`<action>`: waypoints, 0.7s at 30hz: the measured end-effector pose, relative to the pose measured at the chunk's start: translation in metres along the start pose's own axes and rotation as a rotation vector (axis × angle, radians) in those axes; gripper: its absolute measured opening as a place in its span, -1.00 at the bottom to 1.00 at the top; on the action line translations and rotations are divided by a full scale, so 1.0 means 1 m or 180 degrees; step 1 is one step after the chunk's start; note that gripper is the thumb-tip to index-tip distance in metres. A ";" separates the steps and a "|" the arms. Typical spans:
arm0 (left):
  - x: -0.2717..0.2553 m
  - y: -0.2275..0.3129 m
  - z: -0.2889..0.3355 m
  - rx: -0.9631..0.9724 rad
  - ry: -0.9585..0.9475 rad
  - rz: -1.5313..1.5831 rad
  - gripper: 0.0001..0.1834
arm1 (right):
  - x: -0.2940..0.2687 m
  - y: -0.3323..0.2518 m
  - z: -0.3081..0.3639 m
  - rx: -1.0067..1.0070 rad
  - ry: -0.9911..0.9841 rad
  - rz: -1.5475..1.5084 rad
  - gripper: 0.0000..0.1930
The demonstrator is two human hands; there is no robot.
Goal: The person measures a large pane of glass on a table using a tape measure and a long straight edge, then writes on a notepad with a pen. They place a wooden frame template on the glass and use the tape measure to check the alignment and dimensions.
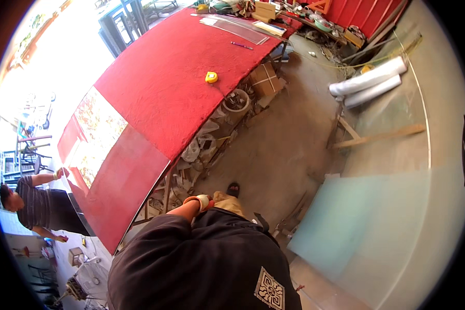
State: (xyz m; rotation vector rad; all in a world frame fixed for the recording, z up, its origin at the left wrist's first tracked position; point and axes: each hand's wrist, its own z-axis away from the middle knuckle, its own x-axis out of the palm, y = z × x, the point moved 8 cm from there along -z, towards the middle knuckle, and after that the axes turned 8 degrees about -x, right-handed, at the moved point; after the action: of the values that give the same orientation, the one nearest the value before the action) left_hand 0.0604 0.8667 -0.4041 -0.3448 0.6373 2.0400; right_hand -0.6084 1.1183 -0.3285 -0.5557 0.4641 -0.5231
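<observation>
My left arm bends across the front of my black top [191, 258], the sleeve pushed back from the forearm, and my left hand [205, 201] sits low before my waist, in a pale glove with reddish-orange parts. The fingers look bent, but I cannot tell whether they are closed on anything. My right hand is out of sight.

One large glossy sheet [126, 186], apparently glass, lies on the red table [160, 67] to the left of my hand and throws back bright light. One co-worker [39, 206] stands beyond it, with one hand raised at the sheet's far edge and the other hanging lower.

Farther ahead of my hand, the table carries one yellow tape measure [211, 77], one pen [241, 45] and, near the far end, several clear strips [235, 31] whose number I cannot make out. Below the tabletop, ahead of my hand, are one cardboard box [265, 82] and one white bucket [238, 109]. Two white rolls [369, 77] lie well off to the right.

The near edge of the table slants away just left of my hand, with the sheet's border along its nearer stretch. Open brown floor [279, 144] spreads ahead and to the right, up to one greenish pane [336, 222] on my right.
</observation>
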 end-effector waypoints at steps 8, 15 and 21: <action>-0.145 0.014 -0.008 -0.0541 0.1314 0.1112 -0.43 | 0.200 -0.177 -0.052 -0.0737 -0.1699 0.2256 -0.46; -0.087 0.012 0.059 -0.0955 0.0873 0.4708 -0.43 | 0.344 -0.367 -0.148 -0.1152 -0.1995 0.3109 -0.56; 0.024 -0.041 0.175 -0.1765 0.1963 0.8119 -0.38 | 0.545 -0.430 -0.166 -0.1094 -0.2309 0.4272 -0.48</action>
State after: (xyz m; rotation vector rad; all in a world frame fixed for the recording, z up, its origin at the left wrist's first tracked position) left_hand 0.0844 1.0001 -0.2835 -0.5275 0.9294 4.7191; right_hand -0.4218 0.4298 -0.3433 -0.5895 0.1406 1.0384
